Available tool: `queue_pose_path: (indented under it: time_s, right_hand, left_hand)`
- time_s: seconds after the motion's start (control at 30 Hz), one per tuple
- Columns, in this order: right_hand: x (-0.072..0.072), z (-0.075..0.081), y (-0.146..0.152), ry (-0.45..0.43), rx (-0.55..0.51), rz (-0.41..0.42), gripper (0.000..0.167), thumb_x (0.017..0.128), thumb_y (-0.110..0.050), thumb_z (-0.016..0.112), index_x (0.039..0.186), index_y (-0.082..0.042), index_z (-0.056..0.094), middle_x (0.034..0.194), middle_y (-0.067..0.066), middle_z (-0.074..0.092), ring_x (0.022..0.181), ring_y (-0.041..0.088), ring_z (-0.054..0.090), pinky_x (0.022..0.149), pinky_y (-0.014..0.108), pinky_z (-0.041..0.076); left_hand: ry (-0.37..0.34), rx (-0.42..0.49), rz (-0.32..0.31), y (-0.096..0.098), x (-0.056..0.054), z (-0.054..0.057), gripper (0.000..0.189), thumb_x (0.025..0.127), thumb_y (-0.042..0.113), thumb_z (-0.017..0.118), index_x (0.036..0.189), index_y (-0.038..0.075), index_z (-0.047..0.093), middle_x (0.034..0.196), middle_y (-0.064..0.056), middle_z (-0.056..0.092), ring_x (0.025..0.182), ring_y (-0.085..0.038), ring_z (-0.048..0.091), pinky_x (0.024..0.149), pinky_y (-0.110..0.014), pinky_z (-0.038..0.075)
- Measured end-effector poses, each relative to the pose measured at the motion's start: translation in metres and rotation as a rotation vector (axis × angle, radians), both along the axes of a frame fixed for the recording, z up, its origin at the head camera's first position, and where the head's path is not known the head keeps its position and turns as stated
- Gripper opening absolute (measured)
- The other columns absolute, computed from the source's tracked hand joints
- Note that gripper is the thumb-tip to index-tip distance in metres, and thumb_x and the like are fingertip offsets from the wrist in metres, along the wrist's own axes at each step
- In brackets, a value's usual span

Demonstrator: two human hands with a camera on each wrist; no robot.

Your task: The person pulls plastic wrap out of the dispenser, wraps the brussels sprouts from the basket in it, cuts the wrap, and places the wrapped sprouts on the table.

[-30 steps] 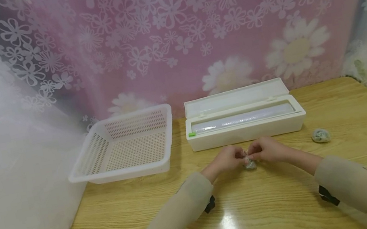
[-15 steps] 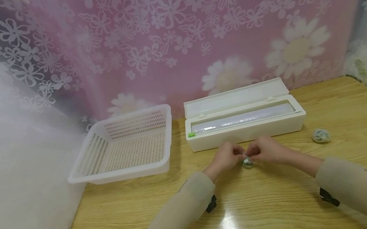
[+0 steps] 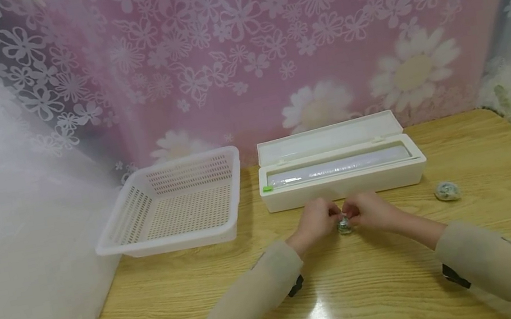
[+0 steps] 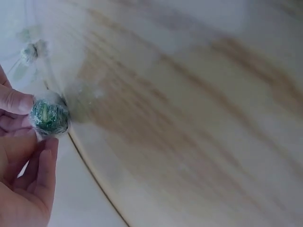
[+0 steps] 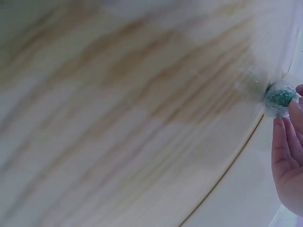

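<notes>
A small green bundle wrapped in clear film sits on the table between my two hands. My left hand pinches the film at its left side with thumb and fingertips. From the other side my right hand pinches it too. Close up in the left wrist view, the bundle looks round, with crinkled film over something green. The right wrist view shows the same bundle at the fingertips. What the green thing inside is, I cannot tell. A second wrapped bundle lies to the right of my right hand.
Behind my hands stands a long white dispenser box, lid up, with a roll of cling film inside and a green slider on its edge. A white perforated basket stands at left on the wooden table. A floral curtain hangs behind.
The bundle has shifted slightly left and turned between my fingers, showing more of its green side. Both hands keep their pinch, and the second bundle stays put.
</notes>
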State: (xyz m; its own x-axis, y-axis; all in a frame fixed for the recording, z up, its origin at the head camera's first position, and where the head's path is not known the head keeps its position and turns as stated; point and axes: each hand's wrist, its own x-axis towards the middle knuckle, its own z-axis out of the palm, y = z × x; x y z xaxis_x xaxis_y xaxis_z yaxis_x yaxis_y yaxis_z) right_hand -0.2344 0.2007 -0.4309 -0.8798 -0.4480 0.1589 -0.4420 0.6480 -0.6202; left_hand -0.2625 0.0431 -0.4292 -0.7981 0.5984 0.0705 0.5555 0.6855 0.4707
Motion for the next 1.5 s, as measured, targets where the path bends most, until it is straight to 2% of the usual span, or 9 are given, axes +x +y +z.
queue_pose_path:
  time_s: [0.13,0.23,0.43,0.7,0.8,0.93,1.03,1.3,1.5]
  right_hand:
    - [-0.002,0.001,0.001,-0.007,0.003,-0.021,0.016,0.072,0.007,0.065,0.087,0.009,0.06,0.071,0.005,0.061,0.068,0.016,0.057,0.055,0.025,0.047]
    - [-0.003,0.001,0.002,0.007,0.023,-0.013,0.012,0.073,0.007,0.065,0.085,0.007,0.063,0.072,0.007,0.062,0.068,0.017,0.058,0.055,0.026,0.047]
    - [-0.006,0.001,0.004,0.005,0.04,0.009,0.005,0.075,0.001,0.067,0.079,0.0,0.067,0.074,0.005,0.063,0.067,0.016,0.057,0.054,0.026,0.047]
    - [-0.008,0.0,0.004,0.004,0.039,0.012,0.004,0.077,-0.002,0.065,0.074,-0.002,0.067,0.068,0.0,0.062,0.056,0.008,0.044,0.048,0.022,0.038]
    - [-0.009,0.001,0.004,-0.015,0.035,0.032,0.002,0.077,-0.001,0.066,0.075,-0.002,0.067,0.07,0.002,0.062,0.057,0.008,0.047,0.048,0.022,0.04]
    - [-0.01,0.001,0.006,-0.103,-0.017,0.105,0.009,0.073,0.003,0.067,0.082,0.004,0.065,0.08,0.011,0.063,0.066,0.017,0.061,0.052,0.022,0.048]
    - [-0.01,-0.001,0.007,-0.155,-0.049,0.128,0.013,0.071,0.007,0.067,0.084,0.006,0.063,0.083,0.014,0.062,0.071,0.023,0.063,0.055,0.023,0.05]
    - [-0.011,-0.001,0.005,-0.077,0.028,0.08,0.013,0.068,0.0,0.072,0.074,-0.003,0.061,0.077,0.007,0.063,0.071,0.023,0.062,0.057,0.027,0.05]
    - [-0.011,0.0,0.004,-0.05,0.062,0.056,0.015,0.068,-0.004,0.074,0.069,-0.006,0.059,0.068,-0.001,0.06,0.062,0.012,0.054,0.052,0.024,0.044]
  left_hand:
    - [-0.039,-0.014,-0.058,-0.002,0.002,0.004,0.009,0.081,0.011,0.064,0.079,0.007,0.072,0.071,0.004,0.066,0.057,-0.001,0.05,0.052,-0.01,0.039]
    - [-0.085,-0.022,-0.101,-0.003,0.001,0.004,0.008,0.079,0.012,0.067,0.083,0.007,0.072,0.075,0.004,0.066,0.058,0.002,0.048,0.054,-0.009,0.039]
    - [-0.144,-0.015,-0.092,-0.003,-0.001,0.002,0.015,0.071,0.013,0.075,0.084,0.008,0.069,0.078,0.005,0.064,0.069,-0.001,0.053,0.062,-0.011,0.04]
    - [-0.082,-0.09,-0.08,-0.002,-0.004,0.001,0.019,0.068,0.014,0.077,0.078,0.012,0.061,0.077,0.007,0.061,0.071,-0.004,0.053,0.063,-0.013,0.04]
    - [-0.078,-0.102,-0.07,-0.001,-0.005,-0.001,0.018,0.07,0.014,0.076,0.078,0.012,0.06,0.078,0.007,0.06,0.071,-0.004,0.051,0.062,-0.013,0.04]
    - [-0.116,-0.071,-0.069,-0.001,-0.006,-0.003,0.014,0.072,0.01,0.074,0.079,0.011,0.061,0.081,0.005,0.062,0.075,-0.005,0.053,0.064,-0.013,0.041]
    - [-0.153,-0.033,-0.07,-0.001,-0.008,-0.004,0.013,0.072,0.006,0.073,0.081,0.009,0.063,0.083,0.003,0.063,0.077,-0.005,0.055,0.066,-0.013,0.042]
    - [-0.292,0.086,-0.059,-0.002,-0.008,-0.002,0.017,0.069,0.009,0.076,0.083,0.004,0.067,0.073,0.005,0.062,0.067,-0.002,0.054,0.061,-0.012,0.043]
    - [-0.272,0.106,-0.086,-0.003,-0.008,-0.003,0.014,0.071,0.007,0.073,0.083,0.003,0.067,0.074,0.004,0.063,0.069,-0.002,0.054,0.062,-0.012,0.043]
